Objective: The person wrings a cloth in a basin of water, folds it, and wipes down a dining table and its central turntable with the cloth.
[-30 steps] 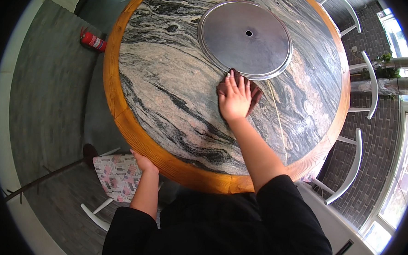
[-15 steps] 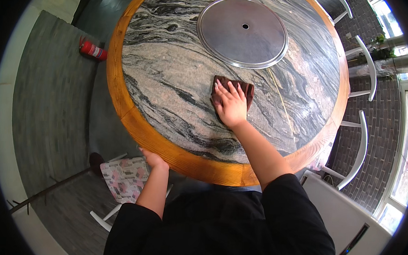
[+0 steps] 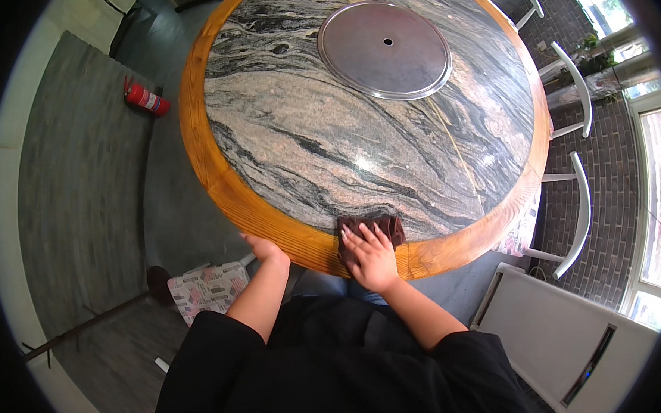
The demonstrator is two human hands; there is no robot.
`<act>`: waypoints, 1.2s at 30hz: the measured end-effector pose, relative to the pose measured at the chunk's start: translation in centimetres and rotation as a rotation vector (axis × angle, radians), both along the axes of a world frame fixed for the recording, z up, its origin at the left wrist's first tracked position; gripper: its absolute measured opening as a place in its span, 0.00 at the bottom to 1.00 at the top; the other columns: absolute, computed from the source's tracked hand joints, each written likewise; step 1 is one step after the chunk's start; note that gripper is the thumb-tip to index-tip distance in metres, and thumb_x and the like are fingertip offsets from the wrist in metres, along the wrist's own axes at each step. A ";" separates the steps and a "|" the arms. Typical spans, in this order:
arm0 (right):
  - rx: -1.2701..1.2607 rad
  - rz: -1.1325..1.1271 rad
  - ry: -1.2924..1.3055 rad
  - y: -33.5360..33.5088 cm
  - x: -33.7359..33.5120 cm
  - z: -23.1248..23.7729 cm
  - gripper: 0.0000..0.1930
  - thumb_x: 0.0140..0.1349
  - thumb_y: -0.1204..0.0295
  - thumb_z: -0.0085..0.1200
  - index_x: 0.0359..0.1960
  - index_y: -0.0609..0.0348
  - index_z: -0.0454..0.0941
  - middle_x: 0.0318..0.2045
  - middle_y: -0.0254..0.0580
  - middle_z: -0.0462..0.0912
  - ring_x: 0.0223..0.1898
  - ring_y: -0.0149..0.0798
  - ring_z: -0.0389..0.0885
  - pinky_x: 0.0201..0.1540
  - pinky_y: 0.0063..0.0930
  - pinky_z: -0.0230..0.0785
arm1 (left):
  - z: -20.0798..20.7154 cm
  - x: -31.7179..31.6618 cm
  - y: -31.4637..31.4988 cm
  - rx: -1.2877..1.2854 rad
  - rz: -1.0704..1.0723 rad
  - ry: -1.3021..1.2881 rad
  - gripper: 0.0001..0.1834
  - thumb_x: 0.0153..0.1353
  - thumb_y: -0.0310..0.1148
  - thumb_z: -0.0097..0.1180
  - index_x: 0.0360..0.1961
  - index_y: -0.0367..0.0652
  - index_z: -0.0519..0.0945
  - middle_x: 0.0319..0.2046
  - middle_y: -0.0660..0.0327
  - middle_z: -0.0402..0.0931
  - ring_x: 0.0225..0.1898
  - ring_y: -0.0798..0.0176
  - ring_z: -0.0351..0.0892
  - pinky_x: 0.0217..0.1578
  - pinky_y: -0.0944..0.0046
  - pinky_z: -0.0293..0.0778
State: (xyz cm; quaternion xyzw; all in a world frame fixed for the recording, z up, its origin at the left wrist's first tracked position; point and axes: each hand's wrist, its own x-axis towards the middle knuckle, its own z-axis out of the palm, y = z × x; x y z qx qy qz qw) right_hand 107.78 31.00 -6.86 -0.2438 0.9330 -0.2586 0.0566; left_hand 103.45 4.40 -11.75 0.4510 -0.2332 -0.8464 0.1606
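My right hand (image 3: 371, 259) lies flat, fingers spread, on a folded dark brown cloth (image 3: 391, 226). It presses the cloth against the near edge of a round table, across the wooden rim (image 3: 306, 251) and the border of the grey and pink streaked stone top (image 3: 296, 141). To its left, my left hand (image 3: 270, 253) rests against the outer side of the rim, empty. One digit stretches out leftward there; its other fingers are mostly hidden. Farther back on the stone sits a round metal cover (image 3: 383, 63) with a small hole in its middle.
A chair with a patterned seat (image 3: 203, 289) stands at lower left. White-framed chairs (image 3: 584, 212) line the right side. A white cabinet-like unit (image 3: 556, 330) is close at lower right. A red fire extinguisher (image 3: 148, 100) stands by the left wall.
My right hand has drawn the cloth back from the stone near the metal cover to the near rim. The left hand stays at the table edge. The view has shifted slightly.
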 end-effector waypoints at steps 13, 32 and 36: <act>0.110 0.146 0.148 0.9 -2.2 -1.3 0.33 0.57 0.56 0.60 0.68 0.42 0.76 0.71 0.22 0.72 0.73 0.39 0.66 0.80 0.50 0.43 | -1.3 0.5 -0.2 -0.074 -0.041 -0.087 0.41 0.77 0.64 0.23 0.81 0.48 0.53 0.81 0.62 0.47 0.80 0.54 0.48 0.78 0.53 0.44; 0.555 0.109 0.291 6.4 -30.3 -0.2 0.33 0.69 0.54 0.55 0.75 0.34 0.65 0.78 0.16 0.58 0.81 0.36 0.50 0.82 0.45 0.36 | 0.1 -0.2 1.3 -0.274 0.085 -0.386 0.40 0.78 0.63 0.28 0.77 0.44 0.60 0.76 0.59 0.61 0.73 0.50 0.63 0.72 0.52 0.59; 0.588 0.108 0.265 10.9 -30.9 0.4 0.34 0.64 0.58 0.62 0.74 0.36 0.68 0.78 0.14 0.59 0.80 0.35 0.52 0.80 0.41 0.43 | -1.3 1.1 -0.1 -0.270 0.095 -0.309 0.40 0.79 0.63 0.27 0.76 0.43 0.62 0.75 0.58 0.62 0.72 0.51 0.64 0.72 0.54 0.60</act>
